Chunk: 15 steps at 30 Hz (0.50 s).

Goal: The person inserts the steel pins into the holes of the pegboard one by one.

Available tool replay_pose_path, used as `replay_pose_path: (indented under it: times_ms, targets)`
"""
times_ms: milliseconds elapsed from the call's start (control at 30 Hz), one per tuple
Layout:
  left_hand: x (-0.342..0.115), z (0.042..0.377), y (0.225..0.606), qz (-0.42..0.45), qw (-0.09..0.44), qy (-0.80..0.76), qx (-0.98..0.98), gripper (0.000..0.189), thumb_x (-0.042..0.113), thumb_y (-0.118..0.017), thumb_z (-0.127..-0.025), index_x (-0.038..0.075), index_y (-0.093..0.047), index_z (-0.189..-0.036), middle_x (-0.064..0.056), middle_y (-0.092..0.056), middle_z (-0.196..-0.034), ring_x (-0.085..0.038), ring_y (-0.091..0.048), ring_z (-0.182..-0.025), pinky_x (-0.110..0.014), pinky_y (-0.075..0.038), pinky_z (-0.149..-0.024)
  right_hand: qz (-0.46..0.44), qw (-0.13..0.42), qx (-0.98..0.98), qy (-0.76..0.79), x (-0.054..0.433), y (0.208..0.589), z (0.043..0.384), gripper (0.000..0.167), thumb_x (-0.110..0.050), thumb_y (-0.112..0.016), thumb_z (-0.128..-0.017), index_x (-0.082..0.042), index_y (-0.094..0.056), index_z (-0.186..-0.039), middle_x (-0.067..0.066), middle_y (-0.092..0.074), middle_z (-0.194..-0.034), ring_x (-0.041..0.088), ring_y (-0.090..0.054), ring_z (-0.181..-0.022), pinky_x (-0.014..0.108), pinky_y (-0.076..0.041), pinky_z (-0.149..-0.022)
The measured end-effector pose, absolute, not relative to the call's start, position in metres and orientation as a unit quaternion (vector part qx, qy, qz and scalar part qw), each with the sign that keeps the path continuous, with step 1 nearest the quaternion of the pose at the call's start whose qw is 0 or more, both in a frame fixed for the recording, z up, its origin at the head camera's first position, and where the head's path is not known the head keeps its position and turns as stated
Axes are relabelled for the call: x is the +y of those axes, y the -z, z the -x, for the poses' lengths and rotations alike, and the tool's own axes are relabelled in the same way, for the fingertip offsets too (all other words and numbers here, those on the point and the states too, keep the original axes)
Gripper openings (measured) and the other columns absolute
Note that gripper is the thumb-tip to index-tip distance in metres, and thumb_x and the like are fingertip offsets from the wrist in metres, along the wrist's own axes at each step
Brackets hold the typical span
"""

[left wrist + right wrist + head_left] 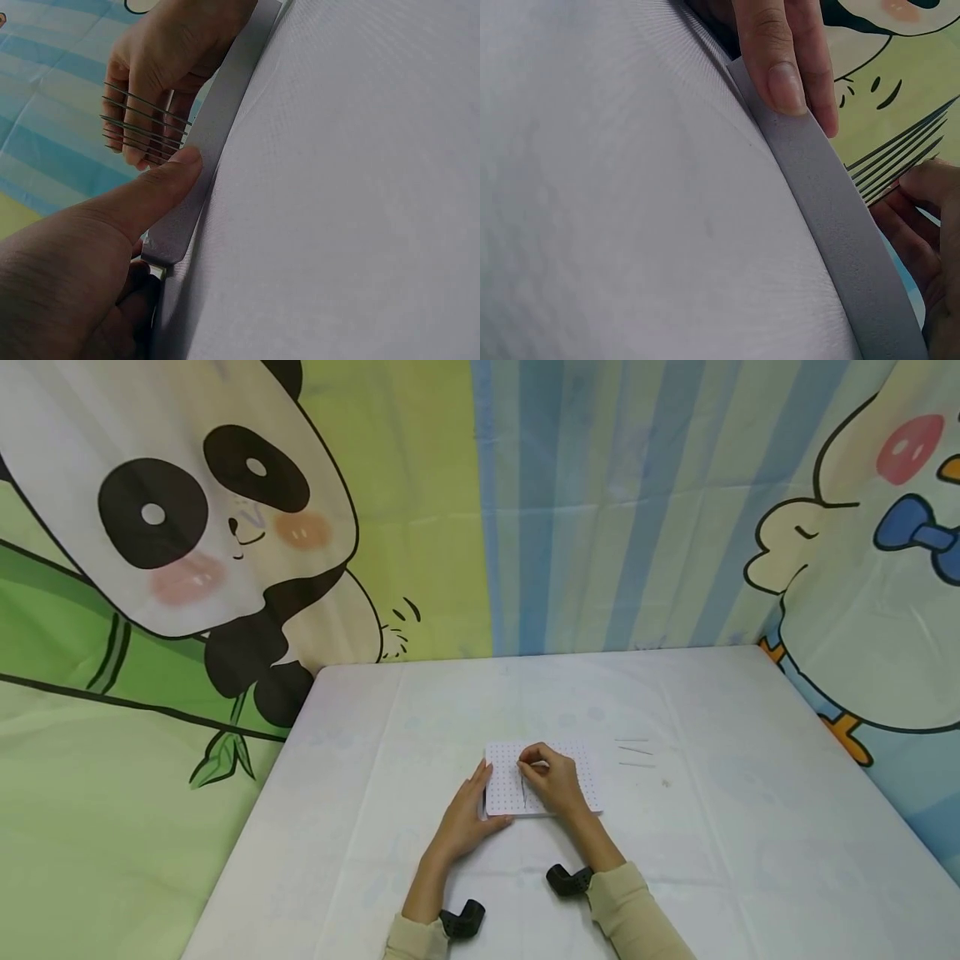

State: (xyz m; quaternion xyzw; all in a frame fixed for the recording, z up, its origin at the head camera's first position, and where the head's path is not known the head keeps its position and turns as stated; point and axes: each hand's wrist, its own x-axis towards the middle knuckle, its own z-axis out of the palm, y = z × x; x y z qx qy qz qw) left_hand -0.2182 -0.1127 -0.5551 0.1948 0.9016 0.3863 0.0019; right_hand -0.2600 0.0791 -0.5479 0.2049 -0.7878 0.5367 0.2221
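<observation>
A white foam board (501,785) with a grid of dark dots lies on the table. Several thin dark metal needles (900,161) stand in a row out of its top face, showing in both wrist views. My left hand (460,824) lies along the board's left side with fingers extended, its thumb (176,169) pressed to the front edge. Over the board, my right hand (555,781) has thumb and forefinger pinched together at the top of a needle. The pinched needle partly blends with the others in the row.
To the right of the board, several loose needles (636,765) lie on the white tablecloth (720,860). Black wrist cameras (462,920) sit on both forearms. Printed cartoon curtains (420,527) hang behind the table and at its sides.
</observation>
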Motion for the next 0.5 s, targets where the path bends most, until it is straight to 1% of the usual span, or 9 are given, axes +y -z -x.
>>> replay_pose_path:
  times_ms: [233,333,500]
  targets:
    - [-0.112,0.216,0.555,-0.192,0.002,-0.389,0.901,0.088,0.037,-0.073,-0.078,0.01,-0.025,-0.147,-0.004,-0.017,-0.153,-0.036,-0.022,-0.134,-0.049,-0.021,-0.108,-0.195,0.213,-0.786,-0.547,0.081,0.549,0.257,0.012,-0.001,-0.07,-0.079,-0.004,-0.064,-0.089,0.005,-0.067,-0.084,0.018,-0.066,-0.08,0.021,-0.054,-0.068]
    - [-0.112,0.216,0.554,-0.191,0.003,-0.388,0.902,0.088,0.037,-0.073,-0.078,0.01,-0.025,-0.147,-0.004,-0.017,-0.153,-0.036,-0.022,-0.135,-0.049,-0.021,-0.108,-0.195,0.214,-0.783,-0.551,0.081,0.548,0.257,0.014,0.001,-0.07,-0.078,-0.002,-0.065,-0.091,0.006,-0.067,-0.085,0.019,-0.066,-0.08,0.022,-0.054,-0.068]
    - [-0.112,0.216,0.554,-0.19,0.001,-0.386,0.903,0.088,0.038,-0.073,-0.078,0.01,-0.025,-0.147,-0.004,-0.017,-0.153,-0.036,-0.022,-0.135,-0.049,-0.022,-0.108,-0.206,0.22,-0.764,-0.57,0.078,0.53,0.248,0.015,0.009,-0.068,-0.077,0.008,-0.064,-0.092,0.018,-0.066,-0.086,0.031,-0.065,-0.08,0.032,-0.056,-0.069]
